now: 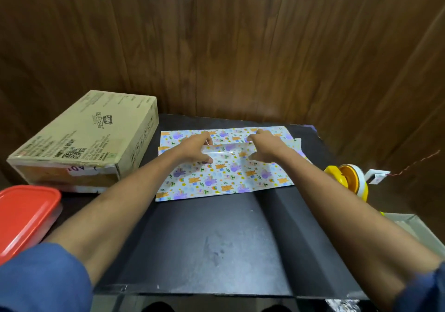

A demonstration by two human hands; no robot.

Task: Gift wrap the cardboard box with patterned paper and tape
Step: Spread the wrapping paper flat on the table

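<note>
Both hands, the left hand (201, 149) and right hand (261, 146), pinched a folded edge of the patterned paper (224, 172) lying toward the worktop's (216, 239) far edge. Glossy, thin and probably slippery, it looked best gripped at edges. The stiff cardboard box (84, 138) sat at the far-left corner.

The scene is lit evenly and rather dimly by indoor light from above. A white glare streak lies on the glossy patterned paper (224, 167), on its raised fold. Soft shadows fall near the cardboard box (84, 140). The wide lens bends the wooden wall (240, 42) at the edges. The picture is slightly soft, mostly at the near corners.
</note>
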